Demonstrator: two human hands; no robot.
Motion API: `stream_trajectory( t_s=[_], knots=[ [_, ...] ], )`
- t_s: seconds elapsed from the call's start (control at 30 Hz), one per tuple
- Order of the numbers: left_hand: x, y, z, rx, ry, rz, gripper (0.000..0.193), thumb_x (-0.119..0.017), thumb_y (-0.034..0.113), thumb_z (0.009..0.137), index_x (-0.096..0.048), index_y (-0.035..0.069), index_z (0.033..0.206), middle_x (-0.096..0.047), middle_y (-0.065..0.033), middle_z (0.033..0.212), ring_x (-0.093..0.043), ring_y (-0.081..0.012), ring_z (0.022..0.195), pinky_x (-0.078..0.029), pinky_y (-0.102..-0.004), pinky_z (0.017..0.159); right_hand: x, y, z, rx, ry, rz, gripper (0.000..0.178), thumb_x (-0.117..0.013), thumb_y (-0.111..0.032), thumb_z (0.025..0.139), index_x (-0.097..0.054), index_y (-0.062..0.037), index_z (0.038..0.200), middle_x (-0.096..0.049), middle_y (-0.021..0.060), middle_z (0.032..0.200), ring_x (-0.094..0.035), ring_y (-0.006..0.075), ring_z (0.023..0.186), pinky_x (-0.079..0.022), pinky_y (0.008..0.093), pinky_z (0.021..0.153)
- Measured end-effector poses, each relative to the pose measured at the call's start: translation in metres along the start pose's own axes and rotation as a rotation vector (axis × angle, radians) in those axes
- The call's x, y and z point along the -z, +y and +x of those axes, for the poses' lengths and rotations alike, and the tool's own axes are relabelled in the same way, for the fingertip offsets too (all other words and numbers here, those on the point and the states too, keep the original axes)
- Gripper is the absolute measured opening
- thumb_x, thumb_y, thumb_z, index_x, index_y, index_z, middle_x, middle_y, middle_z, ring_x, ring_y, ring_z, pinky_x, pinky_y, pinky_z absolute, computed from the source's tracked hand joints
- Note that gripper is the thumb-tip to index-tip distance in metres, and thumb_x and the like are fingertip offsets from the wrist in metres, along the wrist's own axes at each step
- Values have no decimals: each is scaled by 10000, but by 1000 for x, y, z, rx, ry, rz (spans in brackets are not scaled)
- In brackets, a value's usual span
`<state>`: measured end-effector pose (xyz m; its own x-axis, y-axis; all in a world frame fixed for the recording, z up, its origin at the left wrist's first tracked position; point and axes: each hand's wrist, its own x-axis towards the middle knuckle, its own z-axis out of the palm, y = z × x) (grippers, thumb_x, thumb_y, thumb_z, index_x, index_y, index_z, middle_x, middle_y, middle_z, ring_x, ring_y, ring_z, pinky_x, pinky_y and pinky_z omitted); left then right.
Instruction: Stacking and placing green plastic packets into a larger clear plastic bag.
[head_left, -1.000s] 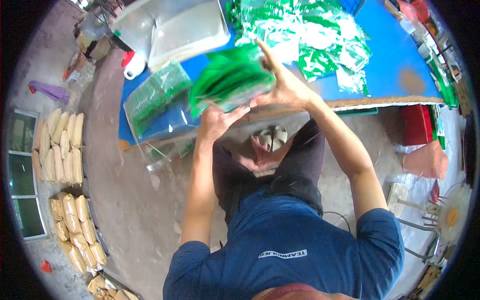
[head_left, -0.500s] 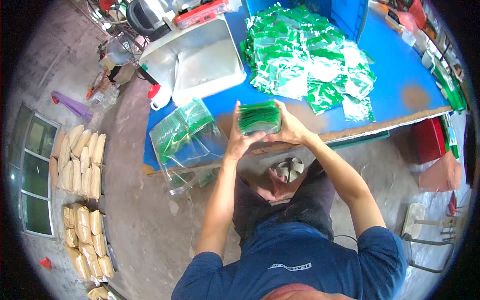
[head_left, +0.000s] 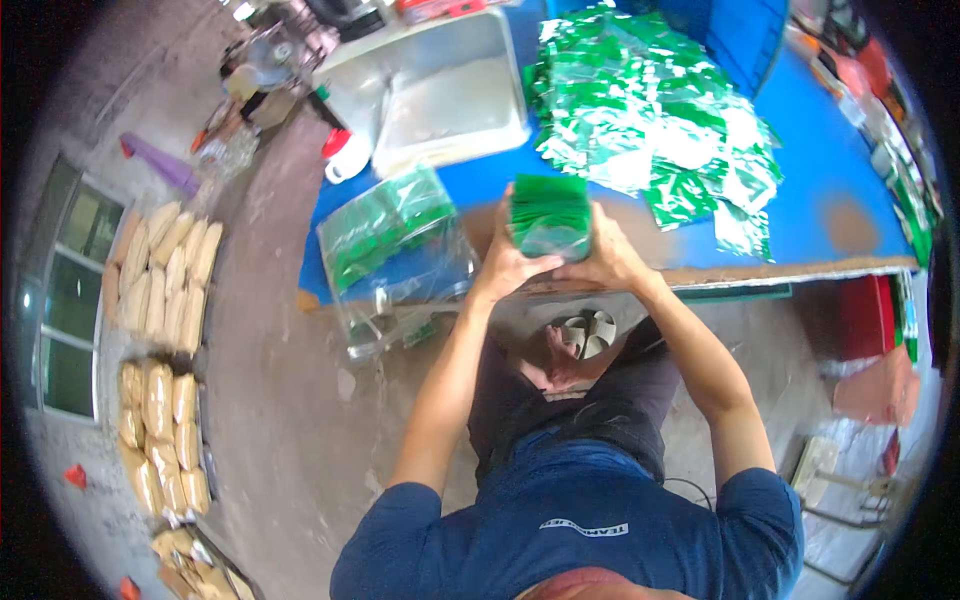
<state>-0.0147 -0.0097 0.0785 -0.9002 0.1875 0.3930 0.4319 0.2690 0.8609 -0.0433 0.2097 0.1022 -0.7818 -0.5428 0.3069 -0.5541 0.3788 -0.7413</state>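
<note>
A: can't see all of the left hand (head_left: 512, 265) or right hand (head_left: 612, 258)?
B: nah, the green packet stack (head_left: 550, 208) covers part of each. red case (head_left: 442, 10) beyond them's cropped up top too

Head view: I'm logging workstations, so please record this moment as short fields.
Left hand: holds the stack's left side
Right hand: holds its right side
Stack: green packets, between both hands
Clear bag: left of the stack, green packets inside
Tray: beyond the bag
Pile: loose green-and-silver packets
Table: blue top
</note>
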Motion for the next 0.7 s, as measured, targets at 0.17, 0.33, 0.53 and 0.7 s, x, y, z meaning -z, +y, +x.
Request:
stream_trajectory(
  t_s=[0.17,0.33,0.53,0.7],
  knots=[
    [-12,-1,1,-16,59,-266,1096,-920,94,659,-268,68,1540,-389,-104,1483,-442,-232,1328,-428,-363,1086,0,14,3,151,36,-50,911,-883,-266,665,-369,-30,1379,-581,247,1214,-562,458,1146,-463,509,961],
    [1,7,-7,-62,-63,54,802,-905,170,698,-521,102,1399,-545,-55,1372,-529,-231,1239,-463,-367,1026,-5,4,-5,76,-8,-28,861,-860,-270,693,-373,-10,1353,-635,258,1092,-617,474,1030,-511,497,863],
    [-11,24,-55,137,196,-440,942,-935,117,627,-432,98,1423,-578,-56,1253,-580,-208,1140,-522,-373,948,28,-71,-33,-17,-87,283,527,-809,-305,765,-541,27,1073,-676,180,1005,-685,332,934,-540,395,767],
    [-20,5,-79,275,-11,-1098,985,-925,80,651,-359,54,1457,-551,-75,1332,-594,-214,1124,-555,-361,889,-7,-43,-52,-698,-708,1366,1063,-162,-880,864,-464,-35,1434,-599,278,1291,-659,336,1069,-533,455,904]
  ],
)
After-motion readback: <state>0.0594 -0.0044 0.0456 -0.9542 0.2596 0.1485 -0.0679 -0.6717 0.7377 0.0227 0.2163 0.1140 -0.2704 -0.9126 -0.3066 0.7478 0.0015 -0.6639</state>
